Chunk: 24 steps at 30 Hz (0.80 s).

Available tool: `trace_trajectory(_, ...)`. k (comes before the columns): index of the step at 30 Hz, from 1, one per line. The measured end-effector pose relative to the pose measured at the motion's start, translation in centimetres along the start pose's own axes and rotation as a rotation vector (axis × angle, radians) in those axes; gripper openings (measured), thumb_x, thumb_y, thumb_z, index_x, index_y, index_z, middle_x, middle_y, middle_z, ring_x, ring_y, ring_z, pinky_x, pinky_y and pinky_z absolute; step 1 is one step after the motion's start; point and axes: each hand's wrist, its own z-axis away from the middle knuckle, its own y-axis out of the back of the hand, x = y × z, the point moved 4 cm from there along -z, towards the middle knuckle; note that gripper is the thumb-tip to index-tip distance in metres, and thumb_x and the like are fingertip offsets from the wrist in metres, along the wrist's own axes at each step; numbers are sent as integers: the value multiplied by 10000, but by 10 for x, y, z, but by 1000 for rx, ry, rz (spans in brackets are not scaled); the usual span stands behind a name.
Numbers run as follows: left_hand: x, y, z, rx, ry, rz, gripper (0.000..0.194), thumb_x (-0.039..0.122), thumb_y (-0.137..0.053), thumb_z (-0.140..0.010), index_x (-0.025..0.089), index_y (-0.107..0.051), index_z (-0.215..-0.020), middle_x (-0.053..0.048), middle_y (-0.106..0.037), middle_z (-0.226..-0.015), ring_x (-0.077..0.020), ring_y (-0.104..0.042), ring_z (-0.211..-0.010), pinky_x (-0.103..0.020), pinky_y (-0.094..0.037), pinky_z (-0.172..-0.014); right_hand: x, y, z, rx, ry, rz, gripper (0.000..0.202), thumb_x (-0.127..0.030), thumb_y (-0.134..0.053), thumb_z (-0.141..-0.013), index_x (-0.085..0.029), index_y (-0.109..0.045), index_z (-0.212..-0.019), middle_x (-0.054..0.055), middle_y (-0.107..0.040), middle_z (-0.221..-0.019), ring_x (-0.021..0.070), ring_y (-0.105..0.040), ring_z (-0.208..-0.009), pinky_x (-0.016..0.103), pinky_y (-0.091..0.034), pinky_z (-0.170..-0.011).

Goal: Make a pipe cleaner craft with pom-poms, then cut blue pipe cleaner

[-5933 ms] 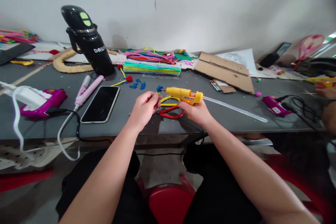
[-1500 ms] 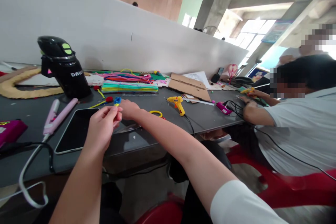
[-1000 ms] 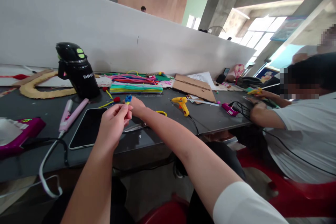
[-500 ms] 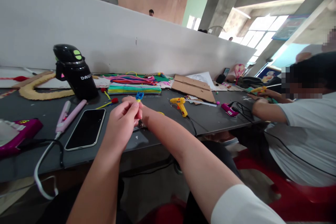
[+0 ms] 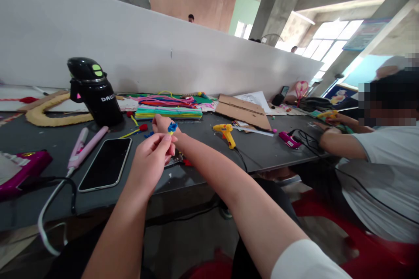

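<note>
At the near middle of the table, a small blue-and-yellow craft piece is held upright by the left hand, pinched narrowly between thumb and forefinger. Its top is bright blue, ruffled and fuzzy, spread into uneven tufts; a short bit of yellow is seen just beneath, and the lower part is hidden by the fingers. At eight to nine o'clock from that hand, a dark-screened phone is laid flat, with a pink two-armed tool beyond it at nine. Just beyond the left hand, at twelve to one, the right hand is held low over the table, its forearm slanted in from five; its fingertips are obscured, so whether anything is gripped cannot be told. Small blue pieces are partly seen beside it, at eleven. At two o'clock, a yellow glue gun is rested on the table, apart from both hands. Farther off, a black bottle is stood at ten to eleven, a bundle of coloured stems is laid at twelve, and folded cardboard is placed at two.
</note>
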Motion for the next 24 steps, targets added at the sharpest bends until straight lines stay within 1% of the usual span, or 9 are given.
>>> trace_trajectory(2,-3,1,-1,4,12,-1,259,410,-674,-816,151,-661,-838,7,-511,-625,-75,-387,-498,-207,-277,-454,0,6,7,71,16,-76,175,-246,-524,-880,-172,-594,-1022,56,-688,-942,174,-642,-837,264,-490,-726)
trace_trajectory(4,-6,1,-2,1,19,2,250,401,-676,-814,153,-660,-840,7,-514,-620,-73,-376,-489,-208,-275,-452,0,15,23,121,43,-155,133,-251,-559,-844,-179,-605,-946,25,-688,-911,147,-634,-829,239,-486,-745)
trace_trajectory(8,-8,-1,-3,-12,15,9,242,393,-685,-809,157,-660,-850,6,-518,-627,-78,-392,-501,-209,-298,-463,5,38,72,145,89,-298,106,-244,-653,-757,-171,-615,-824,8,-685,-835,147,-631,-790,250,-496,-745)
trace_trajectory(11,-9,-3,-2,-8,31,-22,261,413,-686,-815,156,-665,-856,6,-519,-635,-76,-393,-513,-201,-301,-467,18,50,108,52,92,-558,191,-234,-664,-782,-158,-626,-954,11,-689,-792,150,-671,-759,248,-525,-708)
trace_trajectory(14,-12,-7,-1,-2,52,-76,286,444,-681,-822,161,-667,-858,8,-519,-642,-78,-401,-531,-190,-299,-470,34,59,132,-12,52,-726,251,-230,-616,-853,-144,-640,-1088,39,-717,-837,148,-697,-780,274,-555,-764)
trace_trajectory(17,-19,-12,-3,-4,64,-152,313,480,-665,-830,169,-679,-865,5,-527,-657,-88,-438,-568,-178,-315,-482,44,71,146,-19,9,-601,202,-171,-561,-885,-134,-691,-1035,61,-731,-885,143,-695,-799,281,-552,-797)
trace_trajectory(20,-26,-19,-7,-24,59,-210,343,511,-660,-822,173,-691,-874,2,-536,-663,-100,-466,-587,-180,-339,-491,46,83,155,-28,3,-437,206,-95,-518,-884,-140,-696,-977,42,-720,-835,127,-673,-755,267,-544,-771)
trace_trajectory(22,-30,-23,-11,-40,61,-217,348,510,-672,-806,169,-692,-869,0,-539,-655,-103,-469,-574,-187,-337,-481,46,89,159,-18,-13,-476,200,-76,-490,-892,-143,-665,-959,33,-710,-810,116,-664,-723,260,-550,-750)
trace_trajectory(24,-34,-25,-15,-24,76,-195,335,491,-686,-794,162,-689,-857,-2,-543,-648,-101,-470,-557,-189,-328,-469,48,93,162,8,-45,-606,161,-85,-483,-898,-157,-617,-952,28,-705,-815,118,-675,-724,262,-566,-740)
